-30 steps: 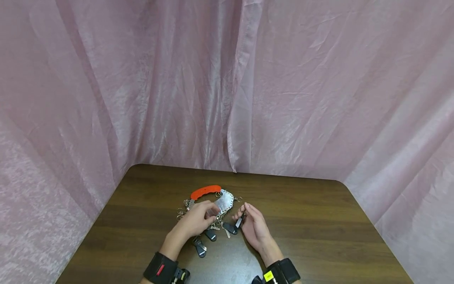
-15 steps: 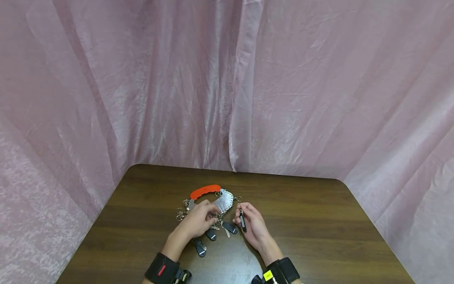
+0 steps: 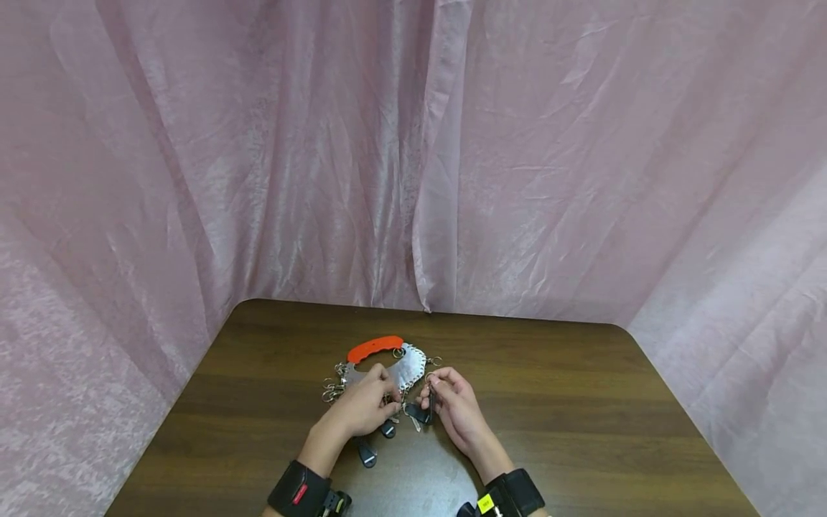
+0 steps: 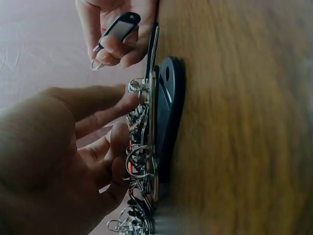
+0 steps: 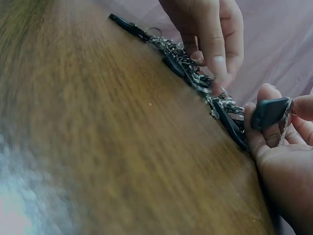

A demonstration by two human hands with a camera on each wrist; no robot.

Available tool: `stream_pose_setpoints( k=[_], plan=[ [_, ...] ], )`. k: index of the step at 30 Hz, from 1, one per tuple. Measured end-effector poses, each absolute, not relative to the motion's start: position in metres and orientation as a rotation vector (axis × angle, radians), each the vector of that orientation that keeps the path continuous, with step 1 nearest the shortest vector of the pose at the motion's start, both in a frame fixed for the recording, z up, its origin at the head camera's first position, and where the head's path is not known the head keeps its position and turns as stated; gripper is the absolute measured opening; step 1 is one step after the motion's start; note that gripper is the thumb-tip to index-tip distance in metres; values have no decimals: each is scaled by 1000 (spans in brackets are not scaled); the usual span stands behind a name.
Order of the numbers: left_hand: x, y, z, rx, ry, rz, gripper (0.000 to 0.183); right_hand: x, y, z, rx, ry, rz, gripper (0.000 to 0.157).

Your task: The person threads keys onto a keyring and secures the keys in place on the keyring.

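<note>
A key ring holder lies on the table, with an orange handle [image 3: 375, 347] and a curved silver metal plate [image 3: 410, 368] edged with small clips and rings. My left hand [image 3: 363, 403] is over the near side of the plate, its fingertips pinching a small metal clip [image 4: 135, 87] among the cluster. To the right, my right hand [image 3: 461, 411] holds a dark key tag [image 5: 270, 112] by its ring, raised just off the table. A loose key dangles beside that tag in the right wrist view. Another dark tag [image 3: 416, 413] lies between the hands, partly covered.
Two more dark tags, one [image 3: 388, 429] by my left fingers and one [image 3: 367, 454] nearer me, lie on the brown wooden table [image 3: 581, 416]. Bare metal rings [image 3: 332, 391] cluster at the holder's left. A pink curtain [image 3: 362, 179] hangs behind the table.
My right hand has turned the tag and brought it slightly left, towards the holder. The left thumb and fingers have drawn closer together at the plate's near edge. The holder stays in place.
</note>
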State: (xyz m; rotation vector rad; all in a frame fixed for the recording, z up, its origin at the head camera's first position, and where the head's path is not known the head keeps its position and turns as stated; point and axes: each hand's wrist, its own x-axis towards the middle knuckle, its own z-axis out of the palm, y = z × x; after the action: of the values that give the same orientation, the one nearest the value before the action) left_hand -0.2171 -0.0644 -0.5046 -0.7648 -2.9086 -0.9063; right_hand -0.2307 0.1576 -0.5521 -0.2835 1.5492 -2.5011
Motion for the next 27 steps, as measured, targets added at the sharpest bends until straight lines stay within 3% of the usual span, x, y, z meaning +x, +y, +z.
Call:
stream_pose_setpoints(
  k=[8, 13, 20, 27],
  plan=[
    [-215, -64, -502, -740, -2902, -882, 31, -231, 157, -551, -335, 1595, -2457, 9],
    [-214, -62, -503, -715, -2917, -779, 18, -232, 155, -553, -325, 1586, -2454, 7],
    [-214, -62, -503, -725, -2940, -636, 13, -231, 155, -552, -334, 1604, -2440, 8],
    [-214, -61, -504, -730, -2941, -610, 24, -232, 155, -553, -307, 1598, -2448, 9]
  ],
)
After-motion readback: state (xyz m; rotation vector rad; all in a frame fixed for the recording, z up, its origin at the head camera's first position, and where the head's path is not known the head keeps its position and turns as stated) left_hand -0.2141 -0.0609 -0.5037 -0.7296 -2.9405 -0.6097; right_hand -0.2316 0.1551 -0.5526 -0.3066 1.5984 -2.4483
